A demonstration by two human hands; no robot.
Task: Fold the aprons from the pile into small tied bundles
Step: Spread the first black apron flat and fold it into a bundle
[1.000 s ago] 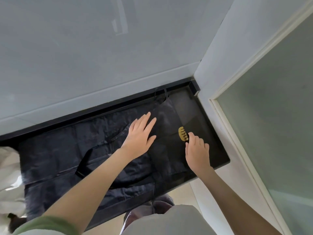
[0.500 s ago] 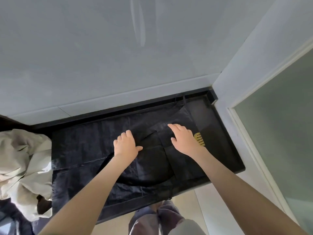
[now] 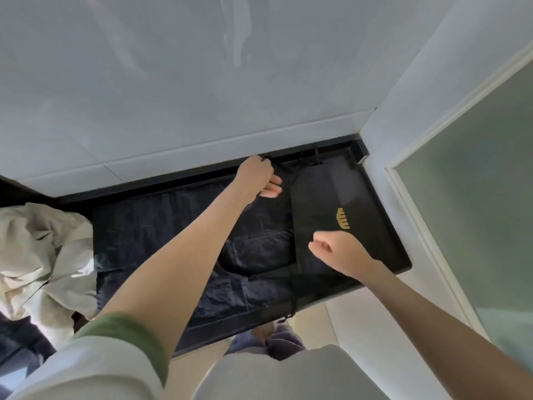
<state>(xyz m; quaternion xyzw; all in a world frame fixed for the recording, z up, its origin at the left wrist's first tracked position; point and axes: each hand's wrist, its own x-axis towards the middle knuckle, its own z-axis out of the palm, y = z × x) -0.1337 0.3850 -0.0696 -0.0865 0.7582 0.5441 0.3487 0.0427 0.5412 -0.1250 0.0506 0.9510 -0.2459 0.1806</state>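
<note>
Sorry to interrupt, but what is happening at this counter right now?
A person is folding a dark apron spread on the black counter. The left hand reaches to the far edge and seems to grip a strap; the right hand, fingers curled, is at the folded part. A pale cloth pile waits at the left.

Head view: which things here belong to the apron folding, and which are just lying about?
Job: dark apron; left hand, gripping its far edge; right hand, curled; cream cloth pile, probably more aprons.
Lying about: black counter; frosted door; tiled wall.
</note>
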